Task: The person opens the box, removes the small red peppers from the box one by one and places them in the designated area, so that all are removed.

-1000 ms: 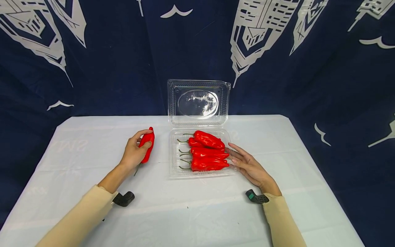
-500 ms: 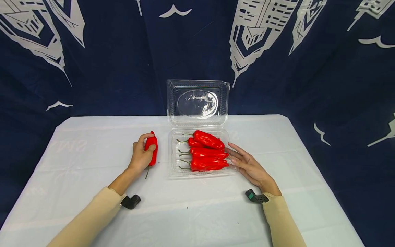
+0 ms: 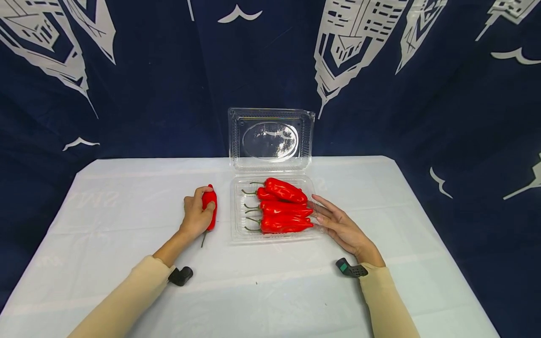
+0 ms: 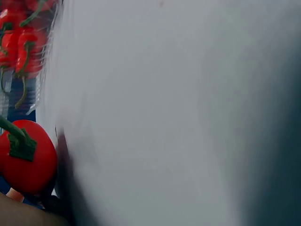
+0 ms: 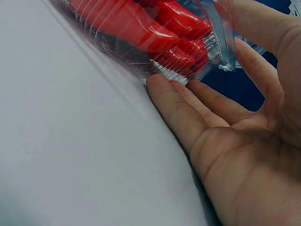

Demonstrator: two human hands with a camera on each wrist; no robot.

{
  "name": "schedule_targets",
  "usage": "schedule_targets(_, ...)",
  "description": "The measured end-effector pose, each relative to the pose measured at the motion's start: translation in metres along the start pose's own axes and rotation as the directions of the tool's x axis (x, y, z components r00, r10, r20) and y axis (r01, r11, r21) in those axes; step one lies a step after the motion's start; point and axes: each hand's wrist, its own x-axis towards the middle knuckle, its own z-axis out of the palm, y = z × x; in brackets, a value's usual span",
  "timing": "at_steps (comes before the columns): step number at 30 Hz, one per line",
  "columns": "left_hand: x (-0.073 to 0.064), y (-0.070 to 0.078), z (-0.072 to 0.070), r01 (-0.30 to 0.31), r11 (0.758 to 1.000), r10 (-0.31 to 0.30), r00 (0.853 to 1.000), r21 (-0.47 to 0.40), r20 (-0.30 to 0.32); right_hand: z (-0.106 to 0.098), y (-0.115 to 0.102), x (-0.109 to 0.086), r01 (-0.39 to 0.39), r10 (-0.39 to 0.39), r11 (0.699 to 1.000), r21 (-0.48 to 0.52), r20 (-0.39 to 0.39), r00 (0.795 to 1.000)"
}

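On the left side of the table, my left hand (image 3: 197, 213) grips a long red pepper (image 3: 211, 211) between thumb and fingers. Its green stem points toward me; the left wrist view shows the stem end of this pepper (image 4: 30, 155) close up. In the middle is a clear plastic clamshell box (image 3: 238, 234) with its lid (image 3: 270, 162) standing up at the back. Several red peppers (image 3: 283, 224) lie in it, stems to the left. My right hand (image 3: 344, 230) is at the right side of the box, extended fingers touching its ribbed wall (image 5: 207, 70).
A white cloth covers the table (image 3: 270, 300). Behind it hangs a dark blue curtain (image 3: 169, 84) with white building prints. Each wrist carries a small black camera mount (image 3: 181, 276).
My left hand has moved a little right and toward me with the pepper, which now lies nearer the box and more upright in view. The right hand and box have stayed in place.
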Motion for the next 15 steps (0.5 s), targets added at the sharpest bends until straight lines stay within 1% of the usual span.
schedule_targets(3, -0.0001, 0.0005, 0.0036, -0.009, 1.0, 0.009, 1.0, 0.03, -0.001, -0.0002, 0.0002, 0.0004, 0.0, 0.0, 1.0, 0.001, -0.002, 1.0)
schedule_targets(8, -0.0016, 0.0021, 0.0076, 0.015, 1.0, -0.015, 1.0, 0.019, -0.016, -0.0005, 0.0006, 0.0003, 0.002, -0.002, 1.0, 0.002, 0.001, 1.0)
schedule_targets(10, -0.0024, 0.0022, 0.0078, 0.019, 0.999, -0.018, 0.999, 0.029, -0.026, -0.0006, 0.0008, 0.0001, 0.002, -0.002, 1.0, 0.002, 0.001, 1.0)
schedule_targets(15, -0.0032, 0.0003, 0.0062, 0.004, 0.993, 0.001, 0.999, 0.122, -0.044, -0.0001, 0.0007, -0.0003, -0.001, 0.001, 1.0, 0.003, -0.002, 1.0)
